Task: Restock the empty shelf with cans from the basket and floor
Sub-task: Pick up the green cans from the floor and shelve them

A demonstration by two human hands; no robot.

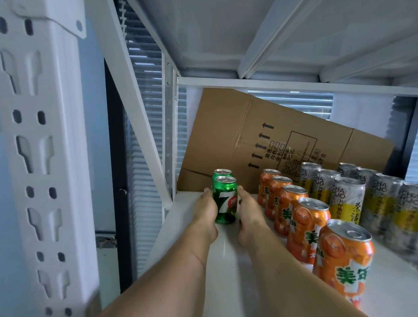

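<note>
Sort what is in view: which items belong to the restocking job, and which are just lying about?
Job: front green can between left hand and right hand; second green can; orange cans; silver-yellow cans; shelf.
Lying about: cardboard sheet.

"7" on green can (225,202); "CHA HUO" on silver cans (347,200).

Green cans (224,202), orange cans (310,225), silver-and-yellow cans (347,200) (black lettering), brown cardboard (228,135), white shelf (235,250).
</note>
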